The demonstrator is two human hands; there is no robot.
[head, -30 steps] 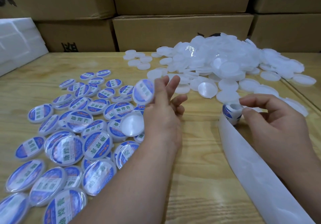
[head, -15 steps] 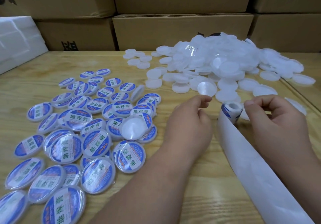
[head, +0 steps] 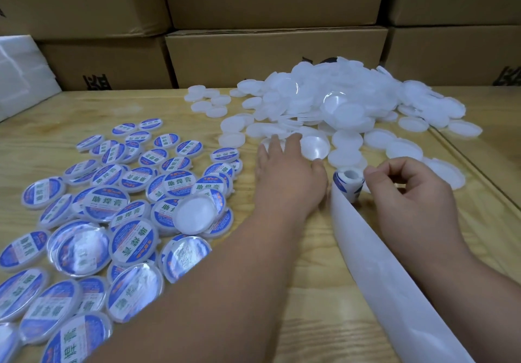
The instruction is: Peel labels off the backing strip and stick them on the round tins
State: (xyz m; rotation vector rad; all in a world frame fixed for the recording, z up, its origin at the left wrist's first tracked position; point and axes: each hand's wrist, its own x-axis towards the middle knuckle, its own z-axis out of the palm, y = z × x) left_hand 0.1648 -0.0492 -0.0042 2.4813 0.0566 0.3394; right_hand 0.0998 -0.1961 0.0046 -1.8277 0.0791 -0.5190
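Pale, matt wood with visible grain makes up the table (head: 197,103), carrying translucent white plastic tins (head: 346,114) with a soft sheen, glossy blue printed labels (head: 132,241), a smooth white paper backing strip (head: 375,258), and dull brown cardboard boxes (head: 276,55) along its far edge.

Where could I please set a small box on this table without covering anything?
Bare wood lies between the foam block and the labelled tins, and near you between the forearms. The white tins crowd the far right; the strip crosses the near right.
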